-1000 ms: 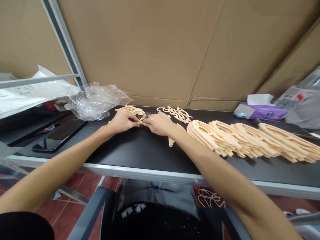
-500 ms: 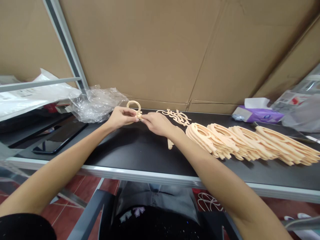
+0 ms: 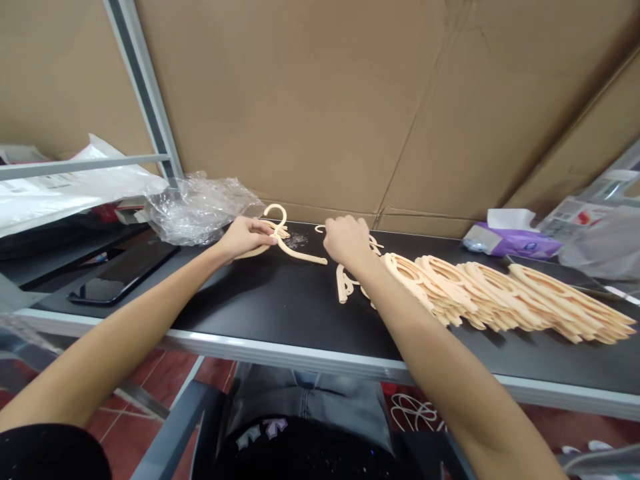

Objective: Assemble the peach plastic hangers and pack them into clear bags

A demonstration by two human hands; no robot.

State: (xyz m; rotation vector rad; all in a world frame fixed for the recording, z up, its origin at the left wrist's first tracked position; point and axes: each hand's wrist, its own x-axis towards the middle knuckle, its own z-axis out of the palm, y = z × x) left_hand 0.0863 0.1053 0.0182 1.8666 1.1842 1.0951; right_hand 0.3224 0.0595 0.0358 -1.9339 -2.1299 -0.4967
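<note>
The left hand (image 3: pixel 246 237) was pinched shut on a thin, peach-coloured hooked piece (image 3: pixel 300 256), matte and smooth. Its round hook stood up by the fingertips, and its long curved arm lay flat on the glossy black tabletop (image 3: pixel 260 303). The right hand (image 3: pixel 345 240) sat knuckles-up with curled fingers, seemingly resting on a tangle of small curly offcuts (image 3: pixel 374 244); I could not tell whether it gripped any. Beside its wrist, a shingled row of flat oval rings (image 3: pixel 500 287) in the same material ran rightward. Crinkled clear plastic (image 3: pixel 200 207) lay near the left hand, before plain cardboard (image 3: pixel 325 100).
</note>
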